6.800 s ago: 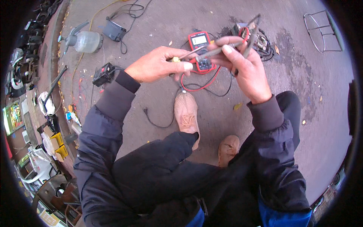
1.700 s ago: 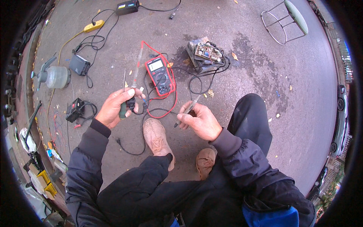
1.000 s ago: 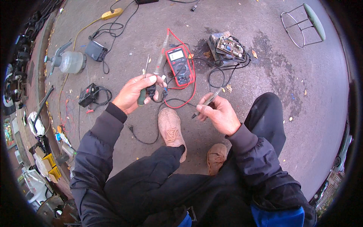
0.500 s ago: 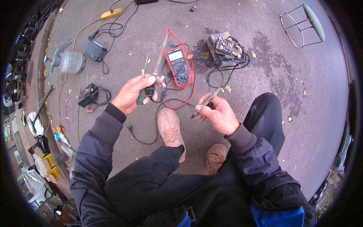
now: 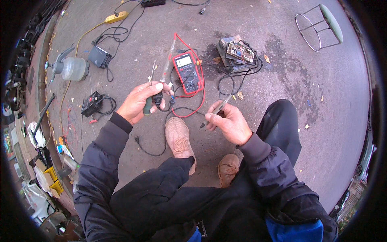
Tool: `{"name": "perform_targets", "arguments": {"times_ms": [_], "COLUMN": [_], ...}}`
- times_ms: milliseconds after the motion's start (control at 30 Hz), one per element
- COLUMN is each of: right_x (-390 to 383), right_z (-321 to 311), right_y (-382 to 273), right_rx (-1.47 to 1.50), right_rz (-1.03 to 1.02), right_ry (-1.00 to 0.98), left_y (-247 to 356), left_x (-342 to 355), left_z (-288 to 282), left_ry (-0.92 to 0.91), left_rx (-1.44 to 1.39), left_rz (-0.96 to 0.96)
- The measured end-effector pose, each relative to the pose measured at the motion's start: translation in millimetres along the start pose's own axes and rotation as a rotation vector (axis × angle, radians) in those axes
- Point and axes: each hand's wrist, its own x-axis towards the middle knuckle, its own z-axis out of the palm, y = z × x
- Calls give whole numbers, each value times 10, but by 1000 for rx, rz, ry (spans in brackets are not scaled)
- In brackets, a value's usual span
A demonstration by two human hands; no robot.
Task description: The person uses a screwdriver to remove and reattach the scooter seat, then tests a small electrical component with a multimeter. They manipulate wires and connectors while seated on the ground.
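My left hand (image 5: 138,101) is closed round several things at once. A screwdriver (image 5: 148,105) with a dark green handle points its shaft away from me, and a clear-grey test probe (image 5: 167,66) with a red lead stands up beside it. A black cable connector (image 5: 157,99) with a blue bit near it is also between these fingers. In my right hand (image 5: 233,124), thumb and fingers pinch a second grey test probe (image 5: 219,107), its tip pointing up and right. Beyond both hands, a red-rimmed multimeter (image 5: 188,72) lies face up on the ground, its display lit.
A circuit board (image 5: 240,51) sits on a dark device with coiled cables, right of the meter. Leftward are a pump sprayer (image 5: 74,69), a black adapter box (image 5: 99,57), another black box (image 5: 91,103) and a yellow power strip (image 5: 116,17). A stool (image 5: 331,24) stands far right.
The whole view has shifted slightly, moving the ground objects a little left. Both hands keep their grips in nearly the same poses.
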Motion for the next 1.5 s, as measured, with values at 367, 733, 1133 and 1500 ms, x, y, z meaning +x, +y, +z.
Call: {"name": "perform_targets", "arguments": {"times_ms": [367,733,1133,1500], "right_x": [4,35,358,398], "right_z": [-4,16,364,375], "right_y": [8,14,-175,-122], "right_rx": [-18,21,389,364], "right_rz": [5,-33,-373,-346], "right_ry": [1,16,134,140], "left_y": [6,3,14,-3], "left_x": [-7,1,-7,0], "left_z": [12,3,103,83], "left_ry": [-1,-32,-91,-101], "left_rx": [2,20,88,76], "left_rz": [-9,-1,-38,-49]}}
